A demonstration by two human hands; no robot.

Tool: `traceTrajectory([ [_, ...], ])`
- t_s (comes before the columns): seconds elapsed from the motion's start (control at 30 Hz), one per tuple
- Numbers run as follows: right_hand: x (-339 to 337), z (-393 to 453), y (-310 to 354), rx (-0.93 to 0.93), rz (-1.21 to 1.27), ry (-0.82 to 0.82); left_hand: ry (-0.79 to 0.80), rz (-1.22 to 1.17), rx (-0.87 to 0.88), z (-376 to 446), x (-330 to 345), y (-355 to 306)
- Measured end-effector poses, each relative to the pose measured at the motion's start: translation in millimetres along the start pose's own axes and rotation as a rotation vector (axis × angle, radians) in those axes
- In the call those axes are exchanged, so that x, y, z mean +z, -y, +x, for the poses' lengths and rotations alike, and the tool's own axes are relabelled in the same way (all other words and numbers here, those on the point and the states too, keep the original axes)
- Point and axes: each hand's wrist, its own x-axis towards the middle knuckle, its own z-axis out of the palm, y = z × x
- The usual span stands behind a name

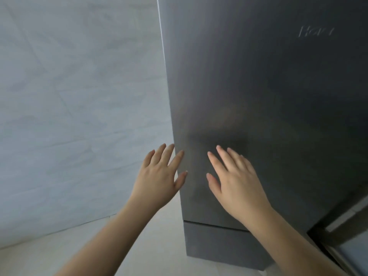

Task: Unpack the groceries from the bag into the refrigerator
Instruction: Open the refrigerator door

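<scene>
A tall dark grey refrigerator (pixel 258 96) fills the right half of the view, its door closed and a brand name faint near the top right. My left hand (pixel 159 176) is spread at the door's left edge, fingertips reaching the edge. My right hand (pixel 235 176) is spread flat in front of the door's lower part, casting a shadow on it. Both hands hold nothing. A seam (pixel 215 226) separates the upper door from a lower section. No bag or groceries are in view.
A pale grey tiled wall (pixel 79 96) stands to the left of the refrigerator. Light floor (pixel 119 246) runs along the bottom. A dark frame with a light panel (pixel 348 236) shows at the lower right corner.
</scene>
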Motion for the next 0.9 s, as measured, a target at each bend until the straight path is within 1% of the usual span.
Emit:
traceTrajectory([
  [0.3,2,44,53,-0.147,-0.034,-0.025,-0.035,-0.016,-0.065,-11,8,44],
  [0.4,-3,69,64,-0.225,-0.122,-0.074,-0.025,-0.041,-0.095,-8,12,56],
  [0.53,-24,108,70,-0.340,-0.283,-0.167,0.016,-0.117,-0.111,4,19,60],
  [0.67,-50,140,71,-0.417,-0.521,-0.216,0.027,-0.233,-0.121,22,23,51],
  [0.73,-58,151,70,-0.430,-0.635,-0.184,0.020,-0.285,-0.134,32,22,45],
  [0.8,-62,161,68,-0.434,-0.786,-0.119,0.035,-0.323,-0.148,45,24,43],
  [0.9,-66,168,69,-0.461,-0.990,-0.046,0.114,-0.430,-0.180,65,24,42],
])
